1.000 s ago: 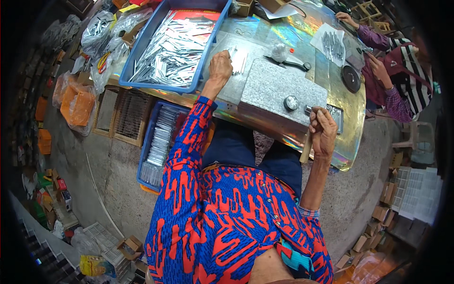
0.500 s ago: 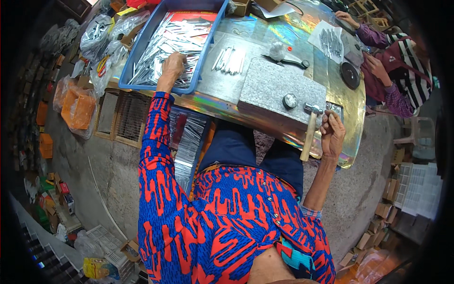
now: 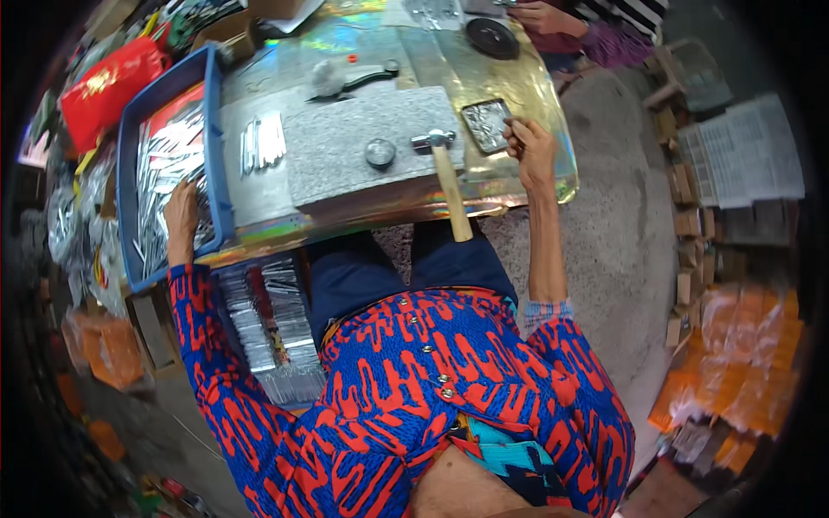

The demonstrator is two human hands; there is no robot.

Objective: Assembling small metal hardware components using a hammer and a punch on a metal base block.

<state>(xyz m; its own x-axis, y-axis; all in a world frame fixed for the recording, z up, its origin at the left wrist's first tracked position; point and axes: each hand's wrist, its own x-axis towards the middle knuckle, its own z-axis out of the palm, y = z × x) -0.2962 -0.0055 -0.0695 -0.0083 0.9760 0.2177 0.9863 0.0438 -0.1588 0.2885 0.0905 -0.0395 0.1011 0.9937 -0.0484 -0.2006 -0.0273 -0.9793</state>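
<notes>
My left hand is down in a blue plastic bin among many loose, thin metal strips; its fingers look curled together, and what they grip is hidden. At the right, my right hand is raised by the edge of a small dark tray of tiny shiny metal parts. Its thumb and fingers are pinched, on something too small to make out. Between the hands lies a grey stone block. A round metal piece and a wooden-handled hammer rest on it, the handle overhanging the front edge.
A row of metal strips lies left of the block. Behind it are dark-handled pliers or cutters and a black round dish. Another person's hand is at the far right. A second bin of strips stands beside my legs.
The view has swung right, shifting the table leftward in the picture. My right hand has come to the small tray's edge, its fingers drawn together. My left hand stays in the blue bin.
</notes>
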